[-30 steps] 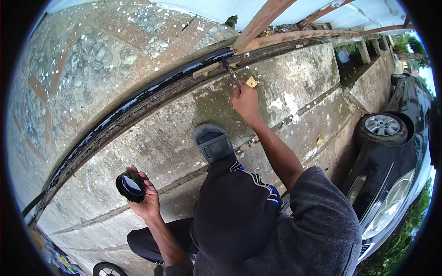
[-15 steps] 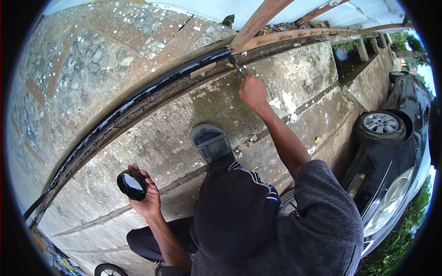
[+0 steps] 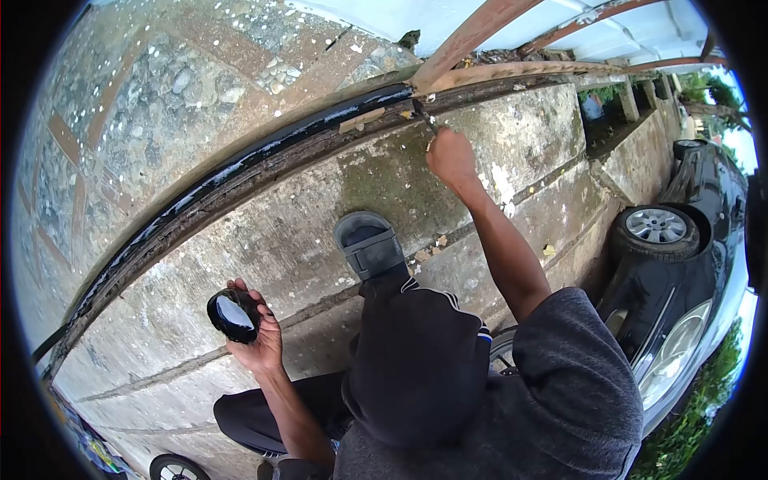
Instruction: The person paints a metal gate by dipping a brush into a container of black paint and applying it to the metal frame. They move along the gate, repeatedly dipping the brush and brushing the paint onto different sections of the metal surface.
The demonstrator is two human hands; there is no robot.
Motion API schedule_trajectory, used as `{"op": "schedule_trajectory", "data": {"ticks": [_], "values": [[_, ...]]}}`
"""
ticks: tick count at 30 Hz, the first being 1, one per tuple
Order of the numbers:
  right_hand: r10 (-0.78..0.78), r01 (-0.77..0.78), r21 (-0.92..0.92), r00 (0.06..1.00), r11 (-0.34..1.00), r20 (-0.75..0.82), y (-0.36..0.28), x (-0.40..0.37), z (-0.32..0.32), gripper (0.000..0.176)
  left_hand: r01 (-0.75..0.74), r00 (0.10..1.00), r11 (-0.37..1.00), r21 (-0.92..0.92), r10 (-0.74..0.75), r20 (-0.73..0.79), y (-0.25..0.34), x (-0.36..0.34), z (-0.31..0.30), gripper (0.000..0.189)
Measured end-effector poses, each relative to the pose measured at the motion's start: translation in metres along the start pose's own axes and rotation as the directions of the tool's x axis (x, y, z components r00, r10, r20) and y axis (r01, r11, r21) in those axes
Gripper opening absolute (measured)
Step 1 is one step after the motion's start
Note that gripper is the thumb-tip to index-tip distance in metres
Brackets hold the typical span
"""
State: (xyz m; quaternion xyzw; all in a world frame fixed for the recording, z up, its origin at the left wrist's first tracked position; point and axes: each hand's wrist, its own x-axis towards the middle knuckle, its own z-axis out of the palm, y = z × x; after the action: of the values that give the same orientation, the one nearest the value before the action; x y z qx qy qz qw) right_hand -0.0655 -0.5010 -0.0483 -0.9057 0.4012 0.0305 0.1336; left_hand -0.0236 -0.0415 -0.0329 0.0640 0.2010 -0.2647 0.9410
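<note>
**Brush at the end of a black-painted strip, paint tin held low**

The right hand (image 3: 453, 157) is clenched around a thin brush (image 3: 428, 122). The brush shows only as a short dark stem above the fist, and its bristles cannot be made out. Its long axis runs from the fist up and slightly left. Its tip points at the far wall and meets the right end of the glossy black strip (image 3: 240, 172).

That strip runs as a long band along the foot of the pebbled wall (image 3: 160, 88), from the lower left to the upper middle of the view. To the right of the brush the same band is bare and brownish.

The left hand (image 3: 258, 336) cups a small round tin (image 3: 232, 314) of black paint, its mouth facing the camera. The tin is well apart from the brush and near the person's body.

Between the two hands a foot in a grey slipper (image 3: 370, 246) rests on the concrete ledge (image 3: 264, 240), toe pointing toward the strip. The ledge falls in steps toward the near side, and its bare face leaves open room to the left and right of the slipper. Rusty bars (image 3: 472, 32) slant close above the brush.

On the right, past the edge of the steps, a dark car (image 3: 680, 272) stands with a wheel (image 3: 656, 226) near the lowest step.
</note>
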Motion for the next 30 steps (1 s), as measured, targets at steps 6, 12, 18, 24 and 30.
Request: {"op": "schedule_trajectory", "data": {"ticks": [6, 12, 18, 24, 30], "values": [[0.003, 0.004, 0.207, 1.000, 0.978, -0.031, -0.030, -0.002, 0.038, 0.018, 0.013, 1.000, 1.000, -0.012, -0.014, -0.009, 0.002, -0.005, -0.004, 0.051], [0.235, -0.166, 0.498, 0.969, 0.851, -0.078, -0.034, -0.002, 0.043, 0.021, -0.013, 1.000, 1.000, 0.004, 0.012, 0.022, 0.006, -0.008, 0.002, 0.050], [0.210, -0.158, 0.697, 0.978, 0.699, 0.011, -0.076, -0.026, 0.072, 0.019, 0.003, 0.999, 1.000, 0.013, -0.004, 0.044, 0.009, -0.011, 0.002, 0.050], [0.326, -0.392, 0.909, 0.886, 0.141, 0.331, -0.081, -0.020, 0.066, 0.013, 0.008, 0.998, 0.998, 0.066, -0.012, 0.062, 0.032, -0.028, 0.000, 0.051], [0.331, -0.378, 0.916, 0.889, 0.137, 0.317, -0.102, -0.043, 0.067, 0.013, -0.077, 0.996, 0.996, 0.041, 0.076, 0.044, 0.038, -0.039, -0.008, 0.055]]}}
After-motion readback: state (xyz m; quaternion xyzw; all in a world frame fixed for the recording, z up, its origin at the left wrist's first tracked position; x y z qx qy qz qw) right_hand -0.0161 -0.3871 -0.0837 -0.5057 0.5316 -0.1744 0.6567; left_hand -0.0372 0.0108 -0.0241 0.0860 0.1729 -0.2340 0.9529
